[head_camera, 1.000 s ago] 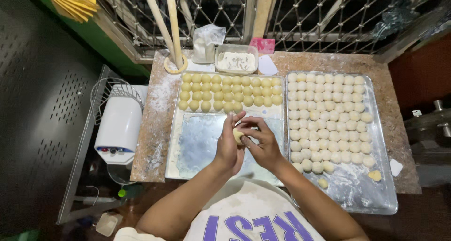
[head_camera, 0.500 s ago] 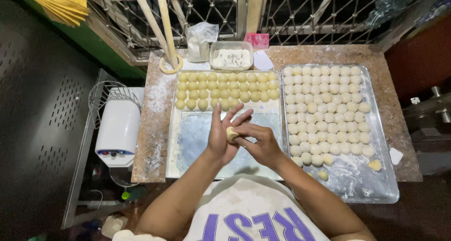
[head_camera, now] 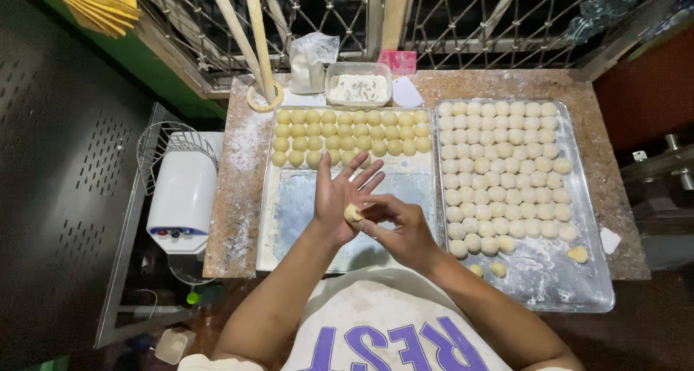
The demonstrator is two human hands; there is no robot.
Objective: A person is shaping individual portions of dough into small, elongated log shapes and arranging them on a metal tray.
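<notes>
My left hand [head_camera: 338, 194] is held palm up with its fingers spread above the left metal tray [head_camera: 303, 219]. A small pale dough ball [head_camera: 353, 213] rests on that palm. My right hand [head_camera: 397, 226] presses on the ball with its fingertips. The left tray holds three rows of yellowish dough balls [head_camera: 347, 136] at its far end, and its near part is floured and bare. The right metal tray [head_camera: 571, 284] carries many rows of white dough balls [head_camera: 502, 168].
A plastic tub of flour [head_camera: 358, 87], a clear bag [head_camera: 309, 61] and two wooden sticks in a ring [head_camera: 262, 95] stand at the far edge. A white appliance [head_camera: 181, 201] sits left of the floured stone counter [head_camera: 238, 197]. A metal grille [head_camera: 491, 16] runs behind.
My left hand has opened out flat with its fingers spread, and the dough ball now lies in its palm under my right fingertips. The view has shifted slightly.
</notes>
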